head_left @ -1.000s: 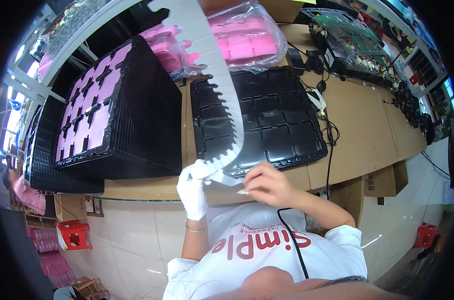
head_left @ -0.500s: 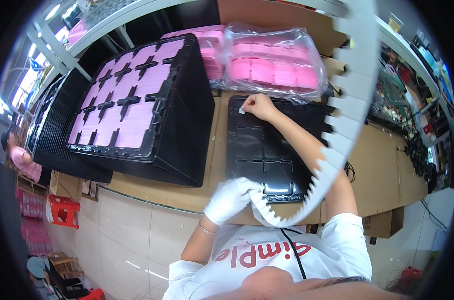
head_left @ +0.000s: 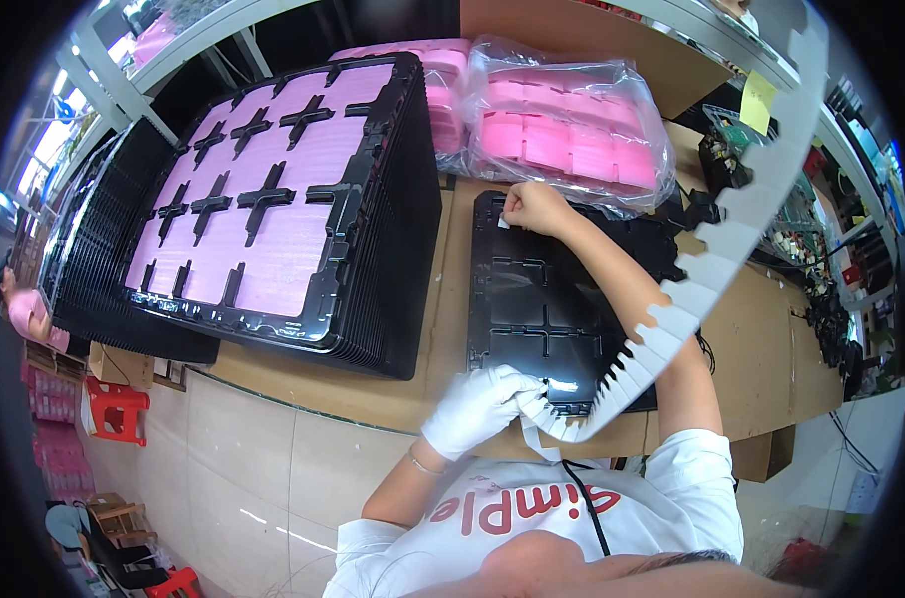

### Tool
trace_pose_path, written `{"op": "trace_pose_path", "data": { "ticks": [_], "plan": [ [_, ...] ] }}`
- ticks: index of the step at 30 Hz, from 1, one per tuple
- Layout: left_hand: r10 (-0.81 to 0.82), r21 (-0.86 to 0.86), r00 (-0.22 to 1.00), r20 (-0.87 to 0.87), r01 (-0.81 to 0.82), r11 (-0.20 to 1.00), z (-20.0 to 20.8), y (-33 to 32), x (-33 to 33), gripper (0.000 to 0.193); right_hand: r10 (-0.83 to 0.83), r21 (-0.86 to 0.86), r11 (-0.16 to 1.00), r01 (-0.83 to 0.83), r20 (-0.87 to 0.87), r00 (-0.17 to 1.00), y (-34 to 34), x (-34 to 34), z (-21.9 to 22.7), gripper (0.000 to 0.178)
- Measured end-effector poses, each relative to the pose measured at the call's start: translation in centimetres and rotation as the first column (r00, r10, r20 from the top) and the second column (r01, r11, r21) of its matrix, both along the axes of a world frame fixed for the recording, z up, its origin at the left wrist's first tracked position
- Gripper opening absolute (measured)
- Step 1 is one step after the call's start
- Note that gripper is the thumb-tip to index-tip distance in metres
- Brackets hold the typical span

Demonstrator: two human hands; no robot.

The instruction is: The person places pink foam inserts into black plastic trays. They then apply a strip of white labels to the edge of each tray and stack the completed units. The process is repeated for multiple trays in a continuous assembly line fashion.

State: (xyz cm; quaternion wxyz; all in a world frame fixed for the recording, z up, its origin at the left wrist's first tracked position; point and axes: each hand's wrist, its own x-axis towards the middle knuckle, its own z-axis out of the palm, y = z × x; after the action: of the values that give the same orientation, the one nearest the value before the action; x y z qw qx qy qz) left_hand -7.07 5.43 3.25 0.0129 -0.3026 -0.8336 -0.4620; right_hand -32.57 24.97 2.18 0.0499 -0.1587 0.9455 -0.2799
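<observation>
My left hand point(head_left: 477, 409), in a white glove, is closed on a long strip of white stickers point(head_left: 661, 344) at the near edge of a black plastic tray point(head_left: 512, 299). The notched strip curves up to the right, passing in front of my right forearm. My bare right hand point(head_left: 538, 207) pinches a small white sticker point(head_left: 504, 222) at the tray's far left corner. Whether the sticker touches the tray I cannot tell. The tray lies flat, with cross-shaped ridges moulded in it. Left of it stands a tall stack of black trays point(head_left: 397, 249), topped with pink foam pads point(head_left: 293, 234).
Bagged pink foam pieces point(head_left: 572, 135) lie behind the tray. Another stack of black trays point(head_left: 104, 249) stands far left. Right of the cardboard-covered table point(head_left: 761, 369) are shelves with circuit boards and cables. On the floor at left are a red stool point(head_left: 120, 411) and a person point(head_left: 29, 311) beyond.
The view has shifted slightly, so the table sits differently in it. My right hand stays at the tray's far left corner with its sticker. The strip in my left hand has swung a little.
</observation>
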Motion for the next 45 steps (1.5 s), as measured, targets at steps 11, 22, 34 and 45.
{"op": "trace_pose_path", "data": {
  "ticks": [11, 22, 34, 45],
  "plan": [
    [-0.034, 0.007, 0.998, 0.043, 0.034, 0.999, -0.3, -0.4, 0.0, 0.021, 0.002, -0.016, 1.0, -0.002, -0.015, 1.0, -0.2, 0.0, -0.2, 0.012],
    [0.074, 0.159, 0.985, 0.157, -0.1, 0.982, -0.1, -0.2, 0.1, 0.016, 0.095, -0.888, 0.397, 0.232, 0.292, 0.952, 2.3, 4.0, -0.4, 0.01],
    [0.097, 0.511, 0.691, 0.716, -0.614, 0.601, 1.3, 0.5, -0.2, 0.012, 0.125, -0.653, 0.68, 0.333, 0.551, 0.825, 1.5, 25.9, 1.9, 0.025],
    [0.223, 0.361, 0.816, 0.533, -0.457, 0.813, 0.5, 1.0, 2.6, 0.011, -0.111, -0.68, 0.72, 0.141, 0.088, 0.99, 0.1, 30.1, 2.2, 0.015]
  ]
}}
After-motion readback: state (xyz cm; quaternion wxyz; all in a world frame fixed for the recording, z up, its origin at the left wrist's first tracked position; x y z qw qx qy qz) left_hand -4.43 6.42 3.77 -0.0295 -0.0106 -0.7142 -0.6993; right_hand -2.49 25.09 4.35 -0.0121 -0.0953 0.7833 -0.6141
